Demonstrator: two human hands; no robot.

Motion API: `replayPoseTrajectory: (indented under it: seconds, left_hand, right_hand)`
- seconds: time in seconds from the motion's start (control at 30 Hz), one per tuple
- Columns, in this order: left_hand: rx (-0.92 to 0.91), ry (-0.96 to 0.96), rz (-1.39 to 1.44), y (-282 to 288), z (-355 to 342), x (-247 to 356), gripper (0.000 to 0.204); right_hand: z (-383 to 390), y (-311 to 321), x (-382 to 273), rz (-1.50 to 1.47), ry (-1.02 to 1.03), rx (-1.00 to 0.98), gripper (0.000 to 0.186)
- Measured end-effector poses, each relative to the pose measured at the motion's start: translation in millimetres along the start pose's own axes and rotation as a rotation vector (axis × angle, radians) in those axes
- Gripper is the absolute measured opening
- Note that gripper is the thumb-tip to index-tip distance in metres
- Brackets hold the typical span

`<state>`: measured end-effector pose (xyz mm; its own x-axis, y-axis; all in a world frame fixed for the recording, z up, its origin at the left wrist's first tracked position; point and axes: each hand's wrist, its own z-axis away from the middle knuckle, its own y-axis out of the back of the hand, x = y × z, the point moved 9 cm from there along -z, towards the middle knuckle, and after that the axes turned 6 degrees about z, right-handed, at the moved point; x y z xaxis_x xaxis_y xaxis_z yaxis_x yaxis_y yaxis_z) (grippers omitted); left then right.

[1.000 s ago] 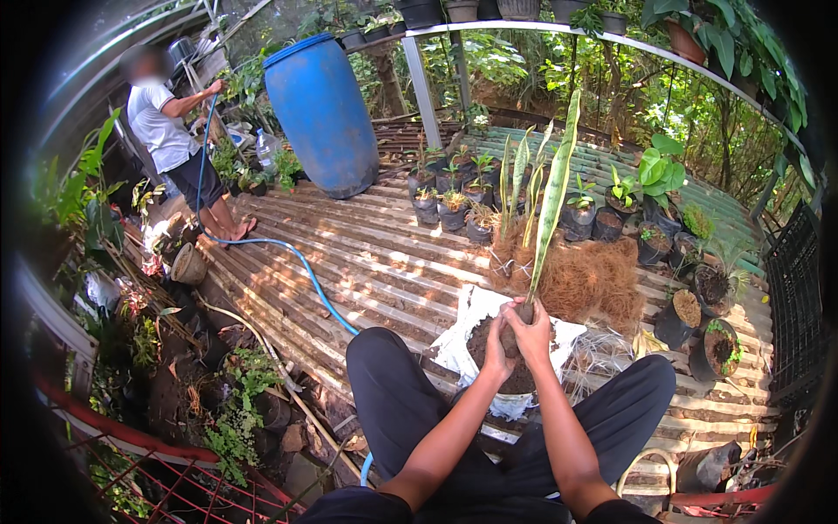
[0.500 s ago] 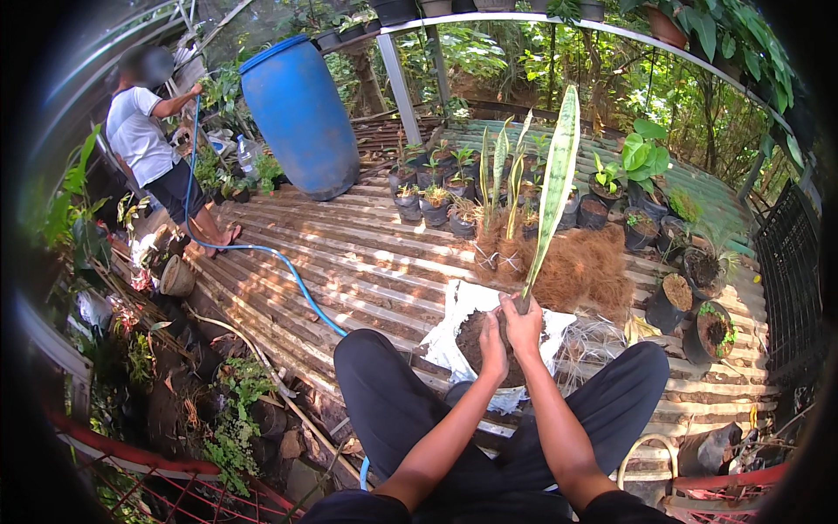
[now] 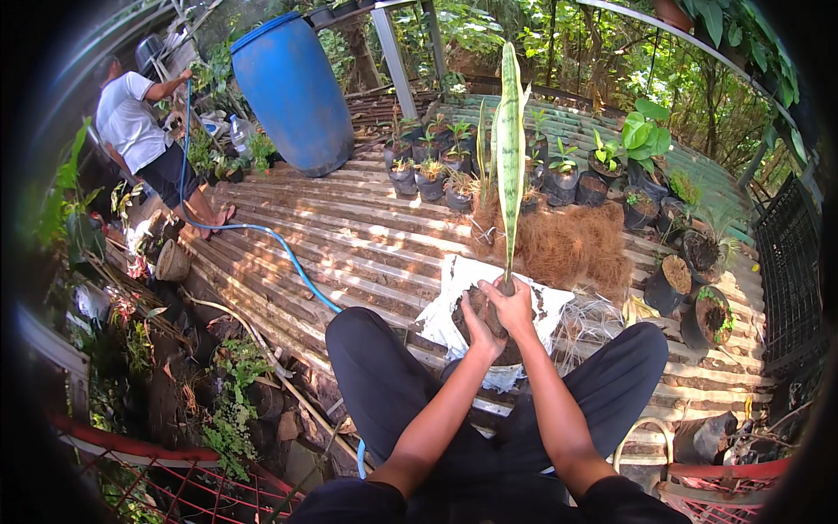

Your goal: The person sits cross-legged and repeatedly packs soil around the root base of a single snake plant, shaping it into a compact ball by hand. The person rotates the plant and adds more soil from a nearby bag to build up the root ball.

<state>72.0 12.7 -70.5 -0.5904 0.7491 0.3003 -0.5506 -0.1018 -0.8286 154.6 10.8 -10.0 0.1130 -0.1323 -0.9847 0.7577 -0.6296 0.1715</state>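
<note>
A tall snake plant leaf, green with paler bands and edges, stands nearly upright between my hands. My right hand wraps around its base from the right. From the left, my left hand cups the dark clump of soil at the plant's foot, its fingers curved inward. Both hands are just above a white sack that is spread out and smeared with dark soil. Part of the soil is hidden behind my fingers and wrists.
Beyond the sack lies a brown heap of coconut fibre. Several potted plants in black bags line the back and right. A blue barrel stands at back left. Near it, another person holds a blue hose that crosses the corrugated floor.
The snake plant has swung from leaning right to nearly upright. My left hand now cups a soil clump around its base, and both hands have shifted slightly left.
</note>
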Motion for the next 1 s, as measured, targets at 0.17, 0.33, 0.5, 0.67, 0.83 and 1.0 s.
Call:
replayPoseTrajectory:
  seconds: [0.17,0.33,0.5,0.67,0.83,1.0]
  left_hand:
    - [-0.026,0.024,0.024,1.3,2.1,2.7,0.094]
    - [-0.070,0.100,0.032,4.6,2.6,18.9,0.102]
    - [-0.219,0.156,0.072,-0.3,9.3,19.0,0.105]
    - [-0.249,0.167,0.090,9.6,19.8,21.2,0.103]
    - [-0.113,0.088,0.182,29.1,21.9,29.3,0.101]
    - [-0.014,-0.038,0.194,18.4,44.1,39.6,0.097]
  right_hand:
    - [4.0,-0.4,-18.1,0.034,0.105,0.028,0.030]
    - [10.9,-10.4,-46.4,-0.121,0.255,-0.110,0.026]
    - [22.6,-38.4,-49.3,-0.307,0.218,-0.290,0.021]
    - [29.6,-50.8,-55.7,0.060,0.309,-0.262,0.042]
    - [41.1,-51.0,-57.4,0.165,0.270,-0.225,0.038]
    - [41.1,-50.0,-73.1,-0.016,0.334,-0.233,0.029]
